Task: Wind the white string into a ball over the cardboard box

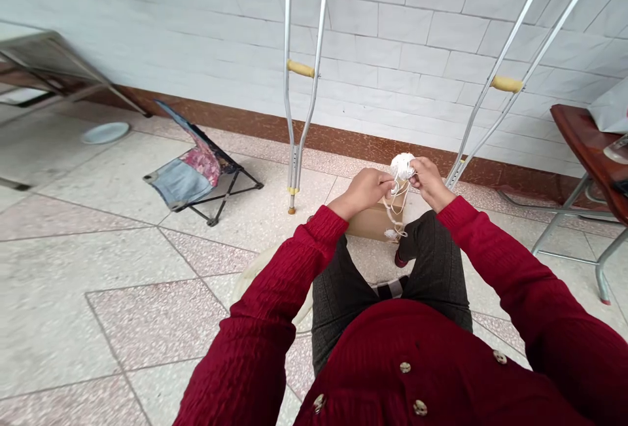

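Note:
A ball of white yarn (402,165) is held up in front of my knees. My right hand (426,180) grips it from the right side, fingers closed on it. On the other side, my left hand (369,190) pinches a strand of the same yarn between thumb and fingertips. Loose white strands (392,210) hang below both hands. They reach down past a brown cardboard box (367,223) on the floor, where a small white tuft (391,234) shows at the lower end.
One crutch (294,151) leans on the tiled wall ahead, another crutch (483,102) to its right. A folding stool (189,174) stands at left, near a pale plate (105,133). At right is a reddish-brown chair (583,144) with metal legs.

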The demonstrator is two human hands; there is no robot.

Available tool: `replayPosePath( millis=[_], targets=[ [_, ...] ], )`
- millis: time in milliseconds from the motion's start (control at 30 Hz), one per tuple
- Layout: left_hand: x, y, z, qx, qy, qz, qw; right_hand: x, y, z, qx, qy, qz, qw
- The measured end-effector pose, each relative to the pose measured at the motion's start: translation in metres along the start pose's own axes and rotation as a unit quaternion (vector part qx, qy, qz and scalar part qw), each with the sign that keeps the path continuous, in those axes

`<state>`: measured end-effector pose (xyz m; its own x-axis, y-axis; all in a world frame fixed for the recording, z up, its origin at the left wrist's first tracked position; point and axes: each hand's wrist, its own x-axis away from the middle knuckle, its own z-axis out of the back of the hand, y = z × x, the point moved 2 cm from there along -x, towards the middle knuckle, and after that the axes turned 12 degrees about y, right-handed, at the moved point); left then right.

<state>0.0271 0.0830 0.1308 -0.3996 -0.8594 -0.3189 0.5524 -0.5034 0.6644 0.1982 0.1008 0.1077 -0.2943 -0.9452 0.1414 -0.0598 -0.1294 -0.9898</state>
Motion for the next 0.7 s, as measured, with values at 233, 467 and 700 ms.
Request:
replayPosePath(
  millis=[233, 467, 700],
  targets=[
    [0.026, -0.017, -0.012, 0.145, 0.003, 0.014, 0.989, 0.034, -0.030, -0.008, -0.190, -0.155, -0.137, 0.960],
    [0.025, -0.035, -0.016, -0.033, 0.003, -0.086, 0.996, 0.060, -0.002, 0.016, -0.109, -0.256, -0.217, 0.936],
    [0.008, -0.030, 0.009, -0.201, 0.034, -0.171, 0.964, 0.061, 0.036, 0.024, 0.074, -0.234, -0.143, 0.959]
  ],
)
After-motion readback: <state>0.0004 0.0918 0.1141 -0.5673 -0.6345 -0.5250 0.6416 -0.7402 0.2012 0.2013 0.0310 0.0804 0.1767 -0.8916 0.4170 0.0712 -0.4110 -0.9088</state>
